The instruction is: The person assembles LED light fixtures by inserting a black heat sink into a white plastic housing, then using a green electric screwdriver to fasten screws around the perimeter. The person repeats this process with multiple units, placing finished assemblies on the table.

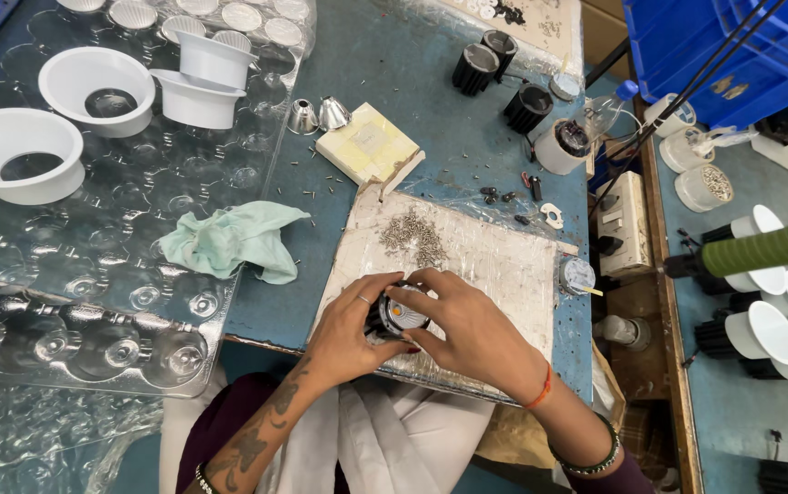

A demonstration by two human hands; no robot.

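Holding 1 small black lamp body [396, 316] between both hands over the foil-wrapped work board [503, 274], nearest the wearer.

Item 1, left hand [348, 334]: fingers curled around the lamp's left flank, thumb and forefinger pinching its rim; a ring shows on 1 finger.

Item 2, right hand [471, 329]: fingers pressed together and arched over the top right edge, fingertips touching the rim beside the amber centre disc. Advice, as a judgement: the part will seat best if the left grip stays firm and low while the right fingertips bear evenly on the rim, clear of the amber face.

Item 3, just beyond the fingertips: loose heap of small screws [415, 236] on the board.

Item 4, left of the fingers: crumpled pale green cloth [229, 240], beside clear moulded trays [92, 274].

Item 5, farther out: yellowish block [368, 144], 2 silver cone reflectors [317, 115], white housings [96, 87].

Item 6, far right: black heat sinks [490, 57], blue crate [723, 46].
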